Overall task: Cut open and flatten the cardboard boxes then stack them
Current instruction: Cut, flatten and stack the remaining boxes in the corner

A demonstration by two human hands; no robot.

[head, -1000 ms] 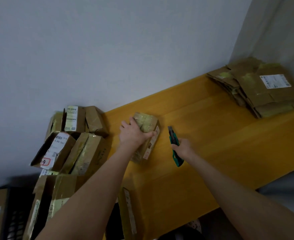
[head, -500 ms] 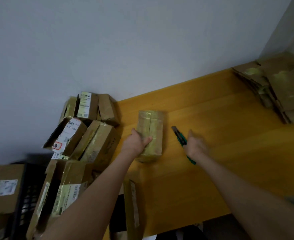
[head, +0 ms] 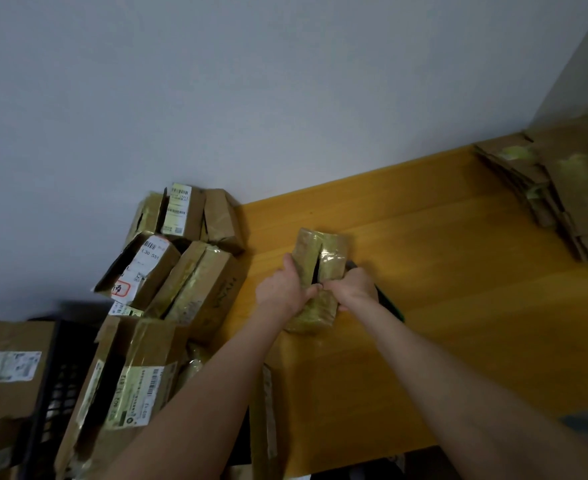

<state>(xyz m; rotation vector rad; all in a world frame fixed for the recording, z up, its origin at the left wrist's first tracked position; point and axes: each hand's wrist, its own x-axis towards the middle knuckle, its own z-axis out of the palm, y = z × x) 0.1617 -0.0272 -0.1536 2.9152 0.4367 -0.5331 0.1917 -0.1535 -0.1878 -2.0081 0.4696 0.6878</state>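
my right hand (head: 354, 285) has come in from beside the small box (head: 323, 247) to its split top seam, fingers curled round the green cutter (head: 391, 306). my left hand (head: 280, 292) grips the box's left side. the box lies on the yellow table (head: 458, 306), well apart from the flattened stack (head: 576, 195).

One taped box (head: 320, 271) and one green knife (head: 391, 304) on the table (head: 458, 323). One stack of flattened boxes (head: 562, 188) at its far right corner. Off the left edge, at least six boxes (head: 195, 282) and one black crate (head: 60, 382).
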